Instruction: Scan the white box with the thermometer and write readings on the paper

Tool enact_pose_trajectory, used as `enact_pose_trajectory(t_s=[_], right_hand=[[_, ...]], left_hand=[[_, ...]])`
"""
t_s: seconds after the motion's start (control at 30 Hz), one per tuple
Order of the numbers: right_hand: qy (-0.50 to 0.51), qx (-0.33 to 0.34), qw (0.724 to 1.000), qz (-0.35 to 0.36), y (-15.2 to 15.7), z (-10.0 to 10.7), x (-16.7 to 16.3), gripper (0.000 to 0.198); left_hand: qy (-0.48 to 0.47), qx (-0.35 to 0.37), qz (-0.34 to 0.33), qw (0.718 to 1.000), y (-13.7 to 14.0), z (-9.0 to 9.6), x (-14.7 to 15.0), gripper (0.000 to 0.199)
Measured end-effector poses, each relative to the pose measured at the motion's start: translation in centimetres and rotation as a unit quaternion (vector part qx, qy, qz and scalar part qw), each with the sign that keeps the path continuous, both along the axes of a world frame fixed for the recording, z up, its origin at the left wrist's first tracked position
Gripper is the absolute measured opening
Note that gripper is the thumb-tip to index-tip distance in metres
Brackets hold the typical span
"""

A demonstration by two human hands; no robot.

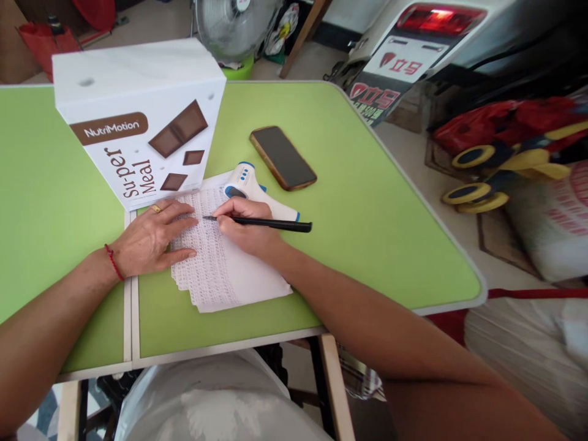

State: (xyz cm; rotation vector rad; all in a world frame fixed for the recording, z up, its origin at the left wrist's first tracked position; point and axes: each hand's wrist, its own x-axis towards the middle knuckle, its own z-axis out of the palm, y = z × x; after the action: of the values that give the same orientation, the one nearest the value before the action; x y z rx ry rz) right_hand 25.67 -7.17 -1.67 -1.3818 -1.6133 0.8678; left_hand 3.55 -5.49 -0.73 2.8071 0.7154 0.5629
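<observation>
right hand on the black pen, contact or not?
Touching. The head view shows it: the right hand pinches the black pen between thumb and fingers near the writing end, its barrel lying across the hand.

Partly unseen
Cannot read the tiny writing (209, 263); cannot see all of the thermometer (247, 180) behind the right hand (250, 239), the fan (229, 27) cropped above, or the surface (46, 147) cropped at left.

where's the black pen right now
In the head view, the black pen is near the centre, held in the right hand, its tip over the written paper, just right of the left hand's spread fingers.
</observation>
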Motion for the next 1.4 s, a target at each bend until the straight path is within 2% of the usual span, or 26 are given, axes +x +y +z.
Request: enact_pose_trajectory(t_s=[0.57, 0.93, 1.4], right_hand=[[0.032, 0.006, 0.999, -0.015, 0.02, -0.23, 0.12, 0.006], [0.02, 0.015, 1.0, 0.007, -0.15, 0.26, 0.28, 0.005], [0.017, 0.002, 1.0, -0.023, 0.09, 0.11, 0.29, 0.008]], left_hand=[[0.002, 0.008, -0.002, 1.0, -0.05, 0.07, 0.0, 0.049], [0.001, 0.007, -0.001, 1.0, 0.01, 0.09, -0.03, 0.049], [0.0, -0.004, 0.001, 1.0, 0.02, 0.05, -0.07, 0.048]])
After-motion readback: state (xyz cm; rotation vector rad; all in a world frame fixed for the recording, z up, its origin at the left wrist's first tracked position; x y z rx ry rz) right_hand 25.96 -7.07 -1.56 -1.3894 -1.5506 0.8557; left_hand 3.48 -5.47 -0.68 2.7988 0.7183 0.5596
